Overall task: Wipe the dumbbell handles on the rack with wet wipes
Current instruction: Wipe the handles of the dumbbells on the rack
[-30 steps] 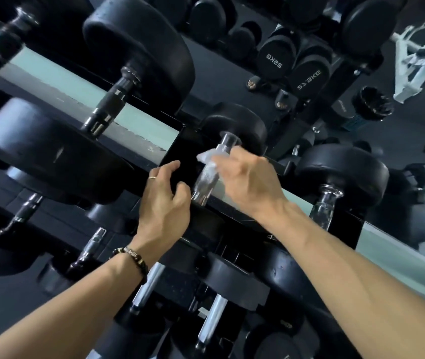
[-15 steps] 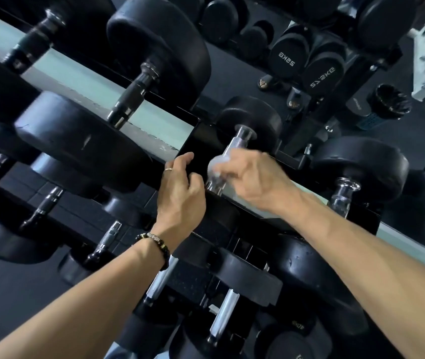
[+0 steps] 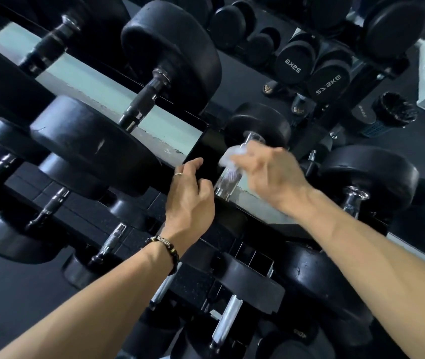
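A black dumbbell with a shiny chrome handle [image 3: 228,183] lies on the middle shelf of the rack [image 3: 207,149], its far head [image 3: 258,125] pointing away from me. My right hand [image 3: 271,174] pinches a crumpled white wet wipe [image 3: 232,155] and holds it against the upper part of that handle. My left hand [image 3: 190,195], with a ring and a beaded bracelet, hovers just left of the handle with fingers loosely curled; its fingertips are hidden behind it, so I cannot tell whether they touch the near head.
Bigger dumbbells [image 3: 94,143] with dark handles sit to the left, another chrome-handled one [image 3: 356,198] to the right. Lower shelves hold more dumbbells [image 3: 225,322]. A mirror behind the rack reflects 25kg heads [image 3: 294,63] and a black bin [image 3: 392,110].
My right hand with the wipe has slid up the chrome handle again after a stroke down it. My left hand stays beside the handle. The camera view has shifted slightly.
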Tool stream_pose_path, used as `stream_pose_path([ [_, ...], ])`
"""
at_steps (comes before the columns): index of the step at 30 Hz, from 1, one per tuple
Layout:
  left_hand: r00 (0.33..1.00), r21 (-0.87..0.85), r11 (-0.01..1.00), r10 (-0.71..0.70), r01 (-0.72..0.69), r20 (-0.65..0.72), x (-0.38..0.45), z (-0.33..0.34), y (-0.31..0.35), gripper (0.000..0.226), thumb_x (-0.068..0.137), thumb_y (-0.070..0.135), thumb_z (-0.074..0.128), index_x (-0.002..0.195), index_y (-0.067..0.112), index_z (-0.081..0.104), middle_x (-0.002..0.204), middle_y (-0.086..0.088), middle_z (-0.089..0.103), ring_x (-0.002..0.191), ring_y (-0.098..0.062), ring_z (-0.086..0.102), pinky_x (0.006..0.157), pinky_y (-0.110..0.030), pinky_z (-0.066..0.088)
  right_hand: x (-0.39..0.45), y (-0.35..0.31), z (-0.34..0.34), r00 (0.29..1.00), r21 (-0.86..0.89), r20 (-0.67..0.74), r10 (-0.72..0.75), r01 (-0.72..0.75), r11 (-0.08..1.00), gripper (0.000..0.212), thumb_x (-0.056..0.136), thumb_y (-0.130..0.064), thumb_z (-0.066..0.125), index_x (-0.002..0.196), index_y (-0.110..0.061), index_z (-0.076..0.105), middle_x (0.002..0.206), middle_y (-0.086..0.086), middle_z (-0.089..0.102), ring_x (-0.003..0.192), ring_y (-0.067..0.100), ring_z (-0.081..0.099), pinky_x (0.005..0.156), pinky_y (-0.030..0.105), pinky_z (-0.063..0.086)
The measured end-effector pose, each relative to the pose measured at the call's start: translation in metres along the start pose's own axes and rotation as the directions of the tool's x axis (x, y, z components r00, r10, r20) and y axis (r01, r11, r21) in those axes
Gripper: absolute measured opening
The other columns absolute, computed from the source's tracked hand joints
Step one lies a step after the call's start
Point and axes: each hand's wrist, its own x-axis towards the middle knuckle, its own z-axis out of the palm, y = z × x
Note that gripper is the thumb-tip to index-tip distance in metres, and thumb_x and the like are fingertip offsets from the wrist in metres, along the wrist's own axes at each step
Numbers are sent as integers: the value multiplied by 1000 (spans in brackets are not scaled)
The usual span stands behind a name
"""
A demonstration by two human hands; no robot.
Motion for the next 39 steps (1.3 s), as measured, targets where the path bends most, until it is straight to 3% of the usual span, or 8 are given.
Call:
stream_pose_path([
  [3, 1000, -5, 1000, 8, -8, 4, -1, 0, 0, 47, 96, 12, 39, 143, 14, 44, 141, -3, 46, 122, -12, 45, 97, -26, 37, 12, 4, 4, 956, -94, -169, 240, -258, 961, 41, 83, 5, 48, 110, -16, 70, 74, 8, 51, 48, 35, 56, 45, 31, 37],
  [8, 1000, 0, 1000, 1, -1, 21, -1, -1, 1, 47, 97, 11, 39, 144, 16, 43, 142, -1, 45, 107, -3, 41, 88, -22, 33, -13, -17, 7, 1000, 33, -12, -19, 20, 999, 45, 89, -6, 34, 114, -16, 71, 88, 9, 64, 47, 34, 57, 40, 34, 47],
  [17, 999, -14, 1000, 5, -4, 34, -1, -4, 3, 47, 96, 9, 40, 143, 11, 44, 143, -7, 45, 121, -12, 45, 97, -21, 33, -1, -30, -9, 972, 8, 236, -18, 17, 1000, 32, 100, -12, 48, 121, -29, 65, 104, -1, 60, 81, 34, 66, 60, 36, 42],
  [20, 999, -19, 1000, 3, -2, 49, 0, -4, 3, 48, 96, 8, 39, 143, 12, 43, 143, -6, 44, 112, -8, 43, 94, -22, 34, 6, -6, -3, 991, -45, 60, 124, -121, 992, 42, 97, -8, 52, 123, -38, 65, 98, 0, 65, 79, 35, 66, 63, 33, 44],
  [23, 998, -34, 999, 11, -10, 55, -1, -4, 2, 48, 96, 9, 40, 144, 12, 43, 142, -5, 45, 110, -5, 40, 95, -21, 33, 1, -8, 13, 867, 229, -231, 442, -394, 890, 42, 92, 4, 56, 122, -20, 71, 82, 11, 69, 66, 31, 65, 59, 28, 46],
  [27, 999, -39, 999, 6, -4, 52, -1, -5, 1, 47, 97, 9, 40, 143, 12, 44, 142, -5, 45, 108, -2, 39, 94, -18, 30, -29, -42, 25, 714, 687, 22, 700, -519, 509, 28, 96, -4, 63, 123, -5, 68, 116, 1, 73, 77, -8, 62, 74, 7, 50],
  [32, 998, -35, 999, 22, -20, 57, -2, -5, -1, 46, 97, 11, 39, 143, 13, 44, 142, -3, 46, 113, -3, 39, 97, -21, 31, 8, -24, 22, 474, 762, -50, 879, -551, 340, 21, 97, -10, 60, 87, -8, 78, 76, -1, 72, 66, 18, 64, 87, 24, 50],
  [39, 997, -45, 999, 27, -24, 68, -1, -5, -1, 46, 96, 12, 39, 142, 13, 44, 142, -5, 47, 118, -7, 43, 98, -22, 33, -12, -33, 24, 597, 736, 67, 799, -570, 364, 20, 98, -5, 59, 109, -6, 75, 81, -34, 54, 69, -2, 64, 67, 13, 50],
])
